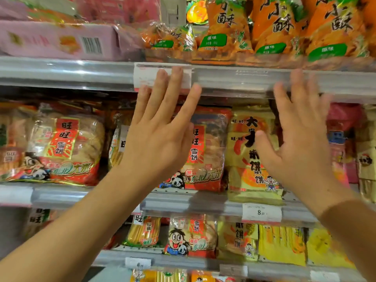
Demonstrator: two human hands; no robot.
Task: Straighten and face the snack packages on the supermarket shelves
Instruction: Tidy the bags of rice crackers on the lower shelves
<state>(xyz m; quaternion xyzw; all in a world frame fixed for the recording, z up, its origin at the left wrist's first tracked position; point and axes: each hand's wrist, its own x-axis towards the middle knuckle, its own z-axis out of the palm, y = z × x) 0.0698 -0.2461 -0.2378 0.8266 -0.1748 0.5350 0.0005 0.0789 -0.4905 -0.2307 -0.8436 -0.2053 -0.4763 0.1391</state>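
Both my hands are raised in front of the middle shelf with fingers straight and spread, holding nothing. My left hand is in front of a red rice-cracker bag and reaches up to the price label on the upper shelf rail. My right hand, blurred, covers the right side of a yellow rice-cracker bag. Whether either hand touches a bag cannot be told. Another red bag stands at the left. Orange snack bags line the top shelf.
A pink box lies on the top shelf at left. The lower shelf holds smaller red and yellow bags. A white price tag hangs on the middle shelf rail. More packages fill the far right.
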